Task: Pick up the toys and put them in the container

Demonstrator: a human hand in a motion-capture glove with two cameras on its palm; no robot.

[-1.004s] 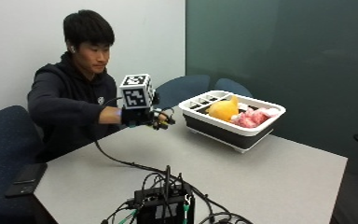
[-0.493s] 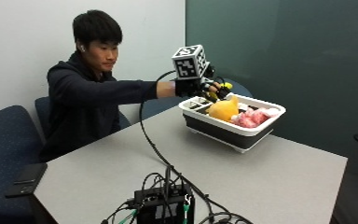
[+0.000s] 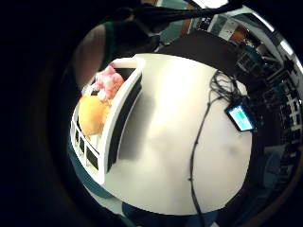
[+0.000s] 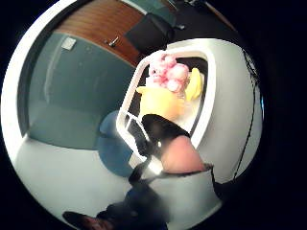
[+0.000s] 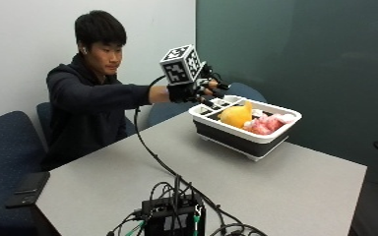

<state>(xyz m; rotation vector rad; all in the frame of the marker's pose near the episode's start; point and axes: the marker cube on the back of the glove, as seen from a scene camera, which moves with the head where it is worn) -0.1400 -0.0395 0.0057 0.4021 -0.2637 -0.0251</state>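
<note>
Holding orange toy (image 5: 236, 117), pink toy (image 5: 266, 124), yellow toy (image 4: 194, 85): white container (image 5: 241, 137); right hand (image 5: 192, 90) fingers' state unclear.

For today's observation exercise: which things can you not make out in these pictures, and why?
- Outside view: what the gloved right hand holds, if anything; marker cube and fingers cover it.
- Outside view: the container floor; its wall and the orange toy hide it.
- Thumb-side palm view: the yellow toy, partly behind the pink toy.
</note>
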